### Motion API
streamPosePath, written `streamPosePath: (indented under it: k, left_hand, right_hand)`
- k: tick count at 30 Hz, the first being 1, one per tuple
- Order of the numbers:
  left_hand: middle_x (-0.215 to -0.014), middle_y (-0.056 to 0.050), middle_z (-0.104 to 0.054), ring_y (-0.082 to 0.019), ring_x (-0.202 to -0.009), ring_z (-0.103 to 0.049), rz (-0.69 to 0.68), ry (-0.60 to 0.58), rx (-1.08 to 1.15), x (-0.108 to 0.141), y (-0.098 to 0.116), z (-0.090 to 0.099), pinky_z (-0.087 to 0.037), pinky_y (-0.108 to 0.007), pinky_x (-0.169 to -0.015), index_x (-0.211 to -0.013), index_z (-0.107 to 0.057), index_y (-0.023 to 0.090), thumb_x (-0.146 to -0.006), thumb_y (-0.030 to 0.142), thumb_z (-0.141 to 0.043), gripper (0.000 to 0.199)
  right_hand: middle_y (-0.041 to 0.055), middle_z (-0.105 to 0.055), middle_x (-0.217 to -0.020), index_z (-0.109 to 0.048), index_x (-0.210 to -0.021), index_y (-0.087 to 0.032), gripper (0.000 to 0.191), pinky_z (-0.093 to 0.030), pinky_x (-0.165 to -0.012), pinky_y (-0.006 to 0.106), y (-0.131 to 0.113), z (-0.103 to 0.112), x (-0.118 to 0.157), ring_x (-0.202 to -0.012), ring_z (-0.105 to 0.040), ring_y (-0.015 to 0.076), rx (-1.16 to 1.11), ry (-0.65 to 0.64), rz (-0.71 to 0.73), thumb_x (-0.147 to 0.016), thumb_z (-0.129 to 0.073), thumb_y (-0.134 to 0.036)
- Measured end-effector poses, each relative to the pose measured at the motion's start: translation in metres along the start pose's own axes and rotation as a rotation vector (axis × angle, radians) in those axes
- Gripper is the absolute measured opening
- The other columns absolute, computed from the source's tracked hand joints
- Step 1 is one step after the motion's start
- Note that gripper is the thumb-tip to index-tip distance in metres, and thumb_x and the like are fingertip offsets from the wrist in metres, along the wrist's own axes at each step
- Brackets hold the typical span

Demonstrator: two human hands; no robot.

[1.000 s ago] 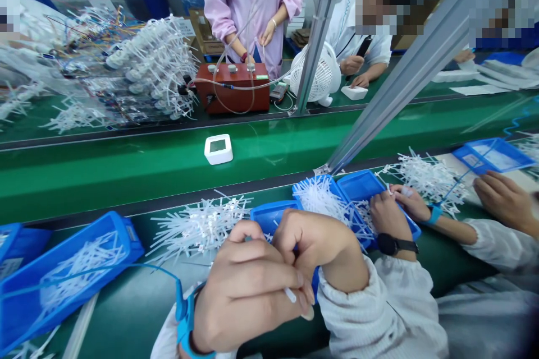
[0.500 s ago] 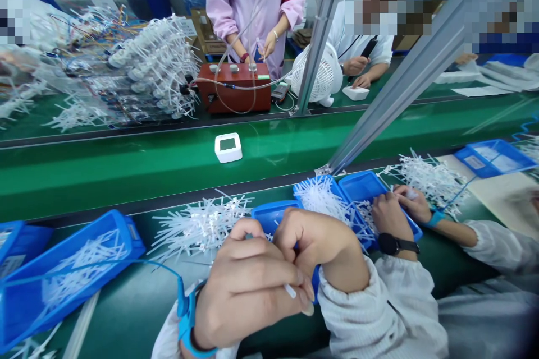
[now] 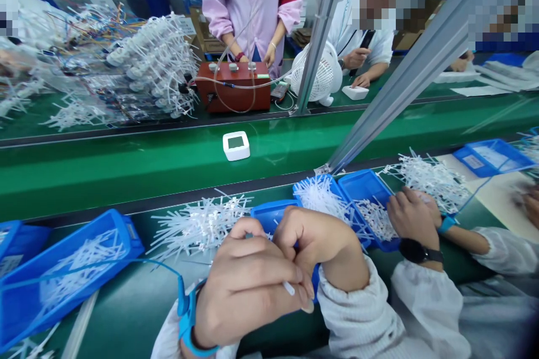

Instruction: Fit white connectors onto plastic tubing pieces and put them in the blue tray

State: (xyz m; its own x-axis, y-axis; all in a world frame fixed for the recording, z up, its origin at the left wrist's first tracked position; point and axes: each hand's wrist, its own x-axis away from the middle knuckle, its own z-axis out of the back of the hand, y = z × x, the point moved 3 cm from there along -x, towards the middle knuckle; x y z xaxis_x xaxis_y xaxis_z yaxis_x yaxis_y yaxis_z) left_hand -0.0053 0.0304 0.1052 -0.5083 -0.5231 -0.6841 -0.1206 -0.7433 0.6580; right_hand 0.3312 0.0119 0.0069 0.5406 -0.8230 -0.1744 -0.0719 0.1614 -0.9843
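My left hand [image 3: 248,289], with a blue strap at its wrist, is closed around a thin white plastic tube [image 3: 288,288], whose short end pokes out between the fingers. Pressed against its fingertips is my right hand [image 3: 322,235], also closed; whatever it pinches is hidden. Beyond my left hand lies a heap of white plastic tubes [image 3: 204,224] with small fittings. Partly behind my hands stands a blue bin [image 3: 269,210]. Another blue bin [image 3: 314,182] farther back is full of white tubes, and beside it a blue bin [image 3: 364,182] holds small white parts.
A long blue bin [image 3: 122,224] with white tubes stands at left. A co-worker's hands [image 3: 415,216] work at right near another pile [image 3: 433,179]. A white device [image 3: 236,146] sits on the green conveyor [image 3: 126,165]. A metal post [image 3: 396,78] slants across the right side.
The white device has moved slightly right along the conveyor. The co-worker's hands at right have moved right, away from the bin of small parts. My hands look almost unchanged.
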Motion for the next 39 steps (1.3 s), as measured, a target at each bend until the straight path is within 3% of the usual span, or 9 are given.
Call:
streamPosePath:
  k: [2, 5, 8, 11, 16, 23, 32, 39]
  left_hand:
    - [-0.082, 0.007, -0.080, -0.004, -0.069, -0.072, -0.013, 0.005, -0.014, 0.000, 0.001, 0.000, -0.041, -0.029, -0.083, -0.093, -0.070, 0.020, -0.105, 0.027, -0.066, 0.014]
    - [-0.085, 0.008, -0.080, -0.004, -0.070, -0.072, 0.012, 0.003, 0.000, 0.003, -0.001, -0.002, -0.041, -0.030, -0.085, -0.096, -0.070, 0.020, -0.104, 0.025, -0.067, 0.010]
    - [-0.087, 0.007, -0.080, -0.004, -0.072, -0.071, 0.012, -0.014, 0.006, 0.005, -0.002, -0.003, -0.039, -0.031, -0.087, -0.098, -0.069, 0.019, -0.105, 0.023, -0.065, 0.009]
    - [-0.086, 0.006, -0.080, -0.004, -0.069, -0.069, 0.014, -0.021, -0.016, 0.005, -0.003, -0.002, -0.039, -0.030, -0.087, -0.100, -0.068, 0.018, -0.104, 0.025, -0.066, 0.009]
    - [-0.083, 0.009, -0.079, -0.004, -0.068, -0.071, -0.034, -0.002, -0.037, -0.001, 0.000, -0.001, -0.043, -0.030, -0.081, -0.094, -0.073, 0.023, -0.105, 0.026, -0.065, 0.014]
    - [-0.088, 0.004, -0.080, -0.005, -0.072, -0.072, -0.020, 0.006, -0.020, 0.005, -0.004, -0.003, -0.040, -0.032, -0.083, -0.096, -0.070, 0.016, -0.104, 0.024, -0.065, 0.012]
    - [-0.085, 0.007, -0.080, -0.004, -0.069, -0.071, -0.019, 0.023, -0.020, 0.002, -0.002, -0.002, -0.041, -0.032, -0.081, -0.094, -0.071, 0.018, -0.103, 0.024, -0.068, 0.010]
    - [-0.088, 0.005, -0.080, -0.005, -0.072, -0.072, -0.026, 0.013, -0.049, 0.008, -0.005, -0.002, -0.041, -0.031, -0.085, -0.093, -0.071, 0.018, -0.104, 0.024, -0.066, 0.014]
  right_hand:
    - [-0.0019, -0.036, -0.054, -0.074, -0.093, -0.026, 0.046, -0.032, -0.053, 0.032, -0.003, -0.023, -0.021, -0.053, -0.029, 0.0168, 0.008, -0.095, -0.038, -0.111, -0.041, -0.053]
    - [0.0016, -0.062, -0.077, -0.071, -0.095, -0.024, 0.032, -0.047, -0.061, 0.027, -0.004, -0.068, -0.068, -0.066, -0.053, 0.0142, 0.015, -0.245, -0.088, -0.107, -0.055, -0.048]
    - [0.0042, -0.069, -0.092, -0.068, -0.099, -0.016, 0.035, -0.056, -0.071, 0.027, -0.003, -0.104, -0.111, -0.075, -0.062, 0.0123, 0.009, -0.346, -0.101, -0.106, -0.058, -0.049]
    - [0.0017, -0.068, -0.079, -0.067, -0.086, -0.014, 0.048, -0.053, -0.066, 0.023, -0.005, -0.120, -0.135, -0.069, -0.062, 0.0108, -0.011, -0.406, -0.087, -0.096, -0.069, -0.061]
    - [-0.0026, -0.060, -0.057, -0.065, -0.066, -0.014, 0.064, -0.039, -0.048, 0.019, -0.001, -0.125, -0.140, -0.050, -0.051, 0.0073, -0.093, -0.421, -0.064, -0.074, -0.080, -0.076]
    - [-0.0030, -0.059, -0.054, -0.068, -0.063, -0.013, 0.060, -0.036, -0.047, 0.018, 0.000, -0.126, -0.140, -0.048, -0.049, 0.0061, -0.133, -0.380, -0.042, -0.072, -0.086, -0.070]
    - [-0.0021, -0.061, -0.056, -0.066, -0.063, -0.013, 0.064, -0.037, -0.048, 0.018, 0.004, -0.126, -0.138, -0.050, -0.050, 0.0067, -0.126, -0.388, -0.039, -0.073, -0.081, -0.075]
    - [-0.0032, -0.057, -0.053, -0.066, -0.061, -0.013, 0.060, -0.035, -0.048, 0.019, 0.000, -0.125, -0.139, -0.048, -0.045, 0.0062, -0.171, -0.362, -0.077, -0.071, -0.087, -0.068]
